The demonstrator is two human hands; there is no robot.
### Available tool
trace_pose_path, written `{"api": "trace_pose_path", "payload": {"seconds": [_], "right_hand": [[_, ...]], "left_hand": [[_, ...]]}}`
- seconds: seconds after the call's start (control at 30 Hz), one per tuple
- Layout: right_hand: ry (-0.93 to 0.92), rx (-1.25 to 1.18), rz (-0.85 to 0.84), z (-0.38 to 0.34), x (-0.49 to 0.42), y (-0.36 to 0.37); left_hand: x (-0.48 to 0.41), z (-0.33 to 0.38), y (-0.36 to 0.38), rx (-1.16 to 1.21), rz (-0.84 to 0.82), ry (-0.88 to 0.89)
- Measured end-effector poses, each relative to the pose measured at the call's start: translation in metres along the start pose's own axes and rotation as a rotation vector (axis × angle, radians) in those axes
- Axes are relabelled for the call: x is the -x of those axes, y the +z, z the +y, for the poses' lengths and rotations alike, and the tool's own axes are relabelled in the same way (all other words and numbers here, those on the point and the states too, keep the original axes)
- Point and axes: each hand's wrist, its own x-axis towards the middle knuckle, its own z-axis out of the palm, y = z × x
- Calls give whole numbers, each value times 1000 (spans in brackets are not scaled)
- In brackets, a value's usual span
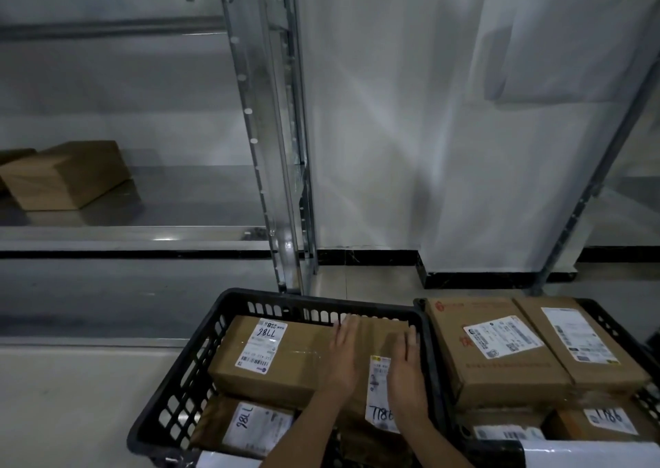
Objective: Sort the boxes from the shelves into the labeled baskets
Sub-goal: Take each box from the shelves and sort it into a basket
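Both hands flat, fingers straight, gripping nothing: left hand [343, 351] and right hand [407, 367] rest palm-down on the top of a narrow box [380, 339], one along each long edge. Looks like they're pressing it down to seat it, not lifting it.

- The box sits on top of the stack in the left basket [250, 298], its shipping label [379, 392] between the wrists, with "T186" handwritten on it.
- Touching it just left of the left hand: a bigger box [293, 360] marked "7786". Below that, nearer the person, another labelled box [246, 428].
- Just right of the right hand: the right basket [420, 304], butted against the first. Two boxes, [496, 360] and [585, 346], lie side by side on top and ride above the rim. It looks full.
- A white tag [589, 455] on that basket's near rim; text not readable.
- Far ahead and left of the hands: one brown box [68, 176] on the metal shelf [160, 233], so sorting isn't done.

Next step is probably to let go and reach for the shelf.
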Motion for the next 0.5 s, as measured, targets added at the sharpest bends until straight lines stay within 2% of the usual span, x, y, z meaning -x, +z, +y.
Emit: {"api": "trace_pose_path", "payload": {"seconds": [0.03,0.13,0.27,0.43,0.5], "right_hand": [[-55,70,40,0,-4,1],[-127,273,-48,5,-12,10],[-116,384,-113,18,-23,24],[-225,350,-27,30,-33,33],[-253,358,-42,33,-37,34]], "left_hand": [[-2,2,-2,-89,-23,71],[-8,3,0,-323,-43,234],[-7,-6,18,-461,-137,228],[-19,-14,28,-488,-187,194],[-18,-5,13,-520,-218,179]]}}
